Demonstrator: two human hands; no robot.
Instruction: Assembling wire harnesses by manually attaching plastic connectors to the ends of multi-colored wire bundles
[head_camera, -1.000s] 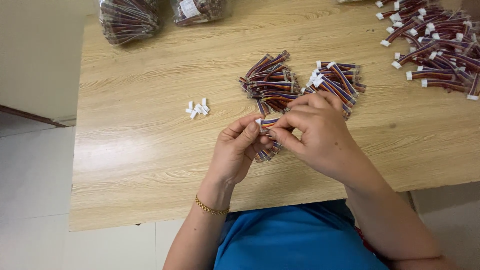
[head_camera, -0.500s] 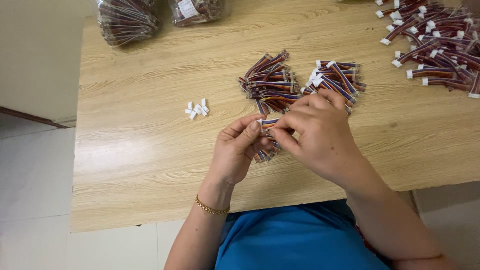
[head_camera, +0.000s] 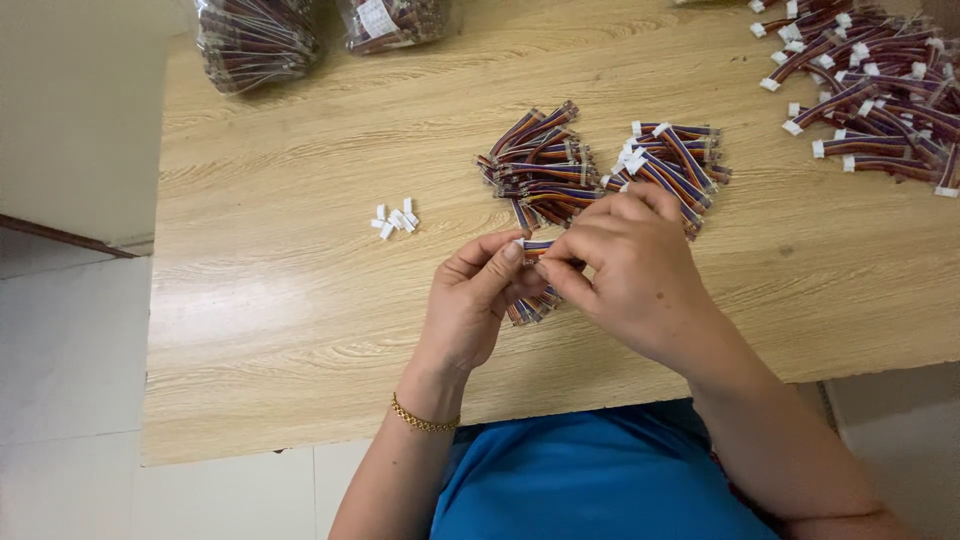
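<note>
Both my hands pinch one short wire bundle (head_camera: 535, 246) over worktop (head_camera: 300, 330): left hand (head_camera: 475, 300) grip closed on it, right hand (head_camera: 625, 265) likewise; loose white connectors (head_camera: 396, 217) left.

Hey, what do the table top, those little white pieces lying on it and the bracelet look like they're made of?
Table top: looks like wood or a wood-grain laminate, pale, with a slight sheen where light reflects. Little white pieces: probably moulded plastic, matte white, small and blocky; too small to be sure. Bracelet on the left wrist: gold-coloured metal by its look, a thin shiny chain.

Head camera looks steeply down — close (one view) — over wooden table (head_camera: 300, 330).
</note>
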